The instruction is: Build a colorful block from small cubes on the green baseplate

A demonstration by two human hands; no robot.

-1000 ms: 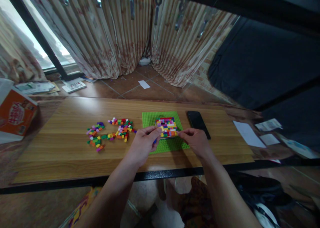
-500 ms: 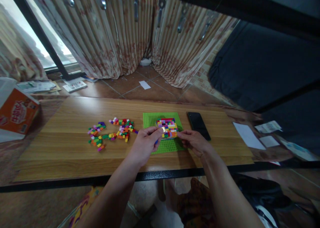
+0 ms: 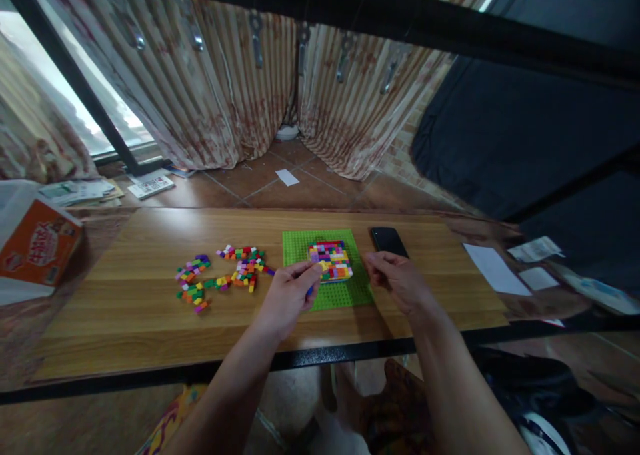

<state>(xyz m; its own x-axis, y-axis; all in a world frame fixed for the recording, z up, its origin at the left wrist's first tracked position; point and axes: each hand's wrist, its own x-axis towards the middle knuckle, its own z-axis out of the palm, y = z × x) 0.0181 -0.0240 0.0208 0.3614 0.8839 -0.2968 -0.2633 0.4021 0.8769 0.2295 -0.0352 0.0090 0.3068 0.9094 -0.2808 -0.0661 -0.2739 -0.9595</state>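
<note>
A multicoloured block built of toy bricks [image 3: 333, 258] sits on a green studded baseplate [image 3: 335, 298]. At its left edge, my left hand [image 3: 287, 295] pinches a small yellow brick [image 3: 324, 266] between thumb and forefinger. Something blue also shows under the fingers of that hand. My right hand [image 3: 397, 278] is off the block, to the right of the baseplate, with its fingers curled together; whether anything is in them is hidden. Loose coloured bricks [image 3: 245, 268] lie in a scattered group left of my left hand.
A black phone [image 3: 389, 240] lies just beyond my right hand on the wooden table [image 3: 125, 295]. An orange and white box [image 3: 40, 242] stands off the table's left end. Papers [image 3: 495, 268] lie past the right end. A dark metal bar runs along the near edge.
My right hand has drawn away from the block's right side, and its fingers have curled in. The left hand stays at the block's left edge. The view has tilted slightly upward.
</note>
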